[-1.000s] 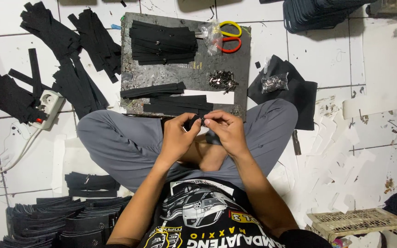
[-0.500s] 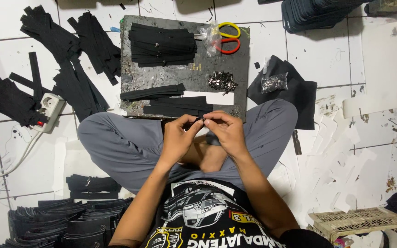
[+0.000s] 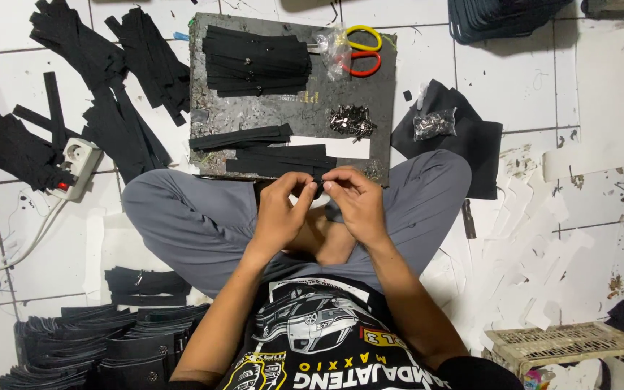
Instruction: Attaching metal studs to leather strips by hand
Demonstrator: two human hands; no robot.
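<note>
Hands meet over our crossed legs: our left hand (image 3: 283,209) and right hand (image 3: 352,202) each close their fingertips on a small black piece (image 3: 317,186), pinched between them and mostly hidden. Just beyond the grip lie flat black fabric strips (image 3: 276,155) on a dark grey square board (image 3: 297,115). Farther past it sit a pile of small dark metal fittings (image 3: 352,121) and yellow-and-red-handled scissors (image 3: 362,50). Left of the grip rests a white power socket block (image 3: 77,167)
</note>
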